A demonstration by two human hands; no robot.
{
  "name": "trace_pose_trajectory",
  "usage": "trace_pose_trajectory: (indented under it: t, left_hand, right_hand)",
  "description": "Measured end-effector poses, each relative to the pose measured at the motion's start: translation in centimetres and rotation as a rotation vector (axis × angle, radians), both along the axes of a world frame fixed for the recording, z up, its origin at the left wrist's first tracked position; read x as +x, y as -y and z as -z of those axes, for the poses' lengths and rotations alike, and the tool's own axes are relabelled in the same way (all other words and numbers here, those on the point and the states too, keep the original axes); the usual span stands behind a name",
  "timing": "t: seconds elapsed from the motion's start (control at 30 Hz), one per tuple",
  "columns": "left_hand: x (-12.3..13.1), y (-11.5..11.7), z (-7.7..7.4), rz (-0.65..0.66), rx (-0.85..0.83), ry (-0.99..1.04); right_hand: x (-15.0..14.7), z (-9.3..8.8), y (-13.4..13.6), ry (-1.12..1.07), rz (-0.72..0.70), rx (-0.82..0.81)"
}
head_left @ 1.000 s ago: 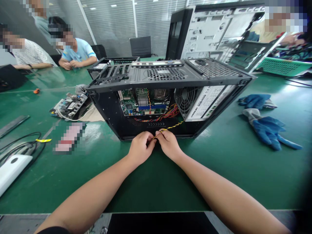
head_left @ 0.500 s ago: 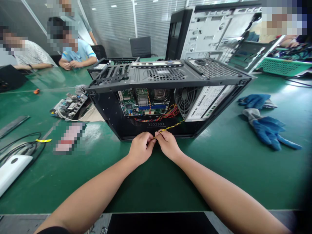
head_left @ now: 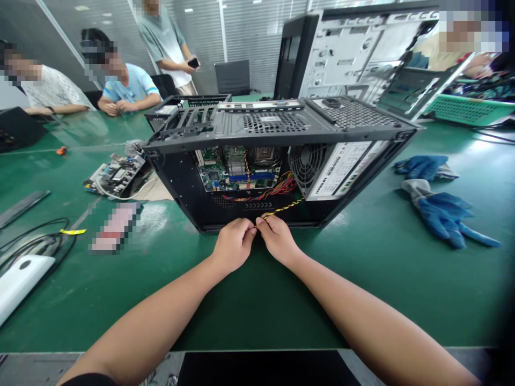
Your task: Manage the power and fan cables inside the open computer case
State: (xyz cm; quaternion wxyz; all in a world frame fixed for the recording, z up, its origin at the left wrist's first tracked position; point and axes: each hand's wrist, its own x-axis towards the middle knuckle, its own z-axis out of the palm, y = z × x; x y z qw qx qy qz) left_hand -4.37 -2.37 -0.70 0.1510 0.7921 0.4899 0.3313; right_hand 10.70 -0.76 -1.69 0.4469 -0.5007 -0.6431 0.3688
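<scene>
My left hand [head_left: 234,242] and my right hand [head_left: 277,238] meet at the near lower edge of an open black computer case [head_left: 177,177]. Both pinch a twisted yellow-and-black cable [head_left: 285,208], which runs from beneath the power supply [head_left: 336,171]. Its end is hidden by my fingers. Inside the case, a green motherboard [head_left: 213,177] carries a blue slot and an orange twisted wire. A bundle of red and multicoloured wires [head_left: 277,188] lies below the board.
Blue-and-grey gloves [head_left: 438,212] lie on the right. A circuit board assembly [head_left: 116,171], a blurred flat object [head_left: 116,225] and a white device [head_left: 24,284] with black cables are on the left. Another case [head_left: 341,59] and a green basket [head_left: 470,110] stand behind. Several people are around the table.
My hands stay nearly in place, both still pinching the cable. In the background, a standing person has moved to the right and now shows a dark phone-like object in the hands.
</scene>
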Motion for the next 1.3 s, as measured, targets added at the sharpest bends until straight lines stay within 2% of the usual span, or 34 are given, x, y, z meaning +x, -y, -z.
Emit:
trace_pose_trajectory:
  t: [0.4, 0.77, 1.1, 1.3]
  left_hand:
    - [0.04, -0.09, 0.46, -0.006, -0.001, 0.106]
    - [-0.03, -0.09, 0.02, 0.016, 0.006, 0.024]
    - [-0.06, -0.13, -0.24, 0.019, -0.014, 0.016]
    - [0.03, -0.01, 0.04, 0.007, 0.005, 0.036]
  right_hand:
    - [-0.04, 0.04, -0.08, 0.003, 0.020, 0.007]
    - [0.05, -0.12, -0.02, -0.001, 0.008, 0.003]
    - [0.06, -0.33, 0.16, -0.009, -0.019, -0.034]
    - [0.10, -0.24, 0.00, -0.002, -0.004, 0.006]
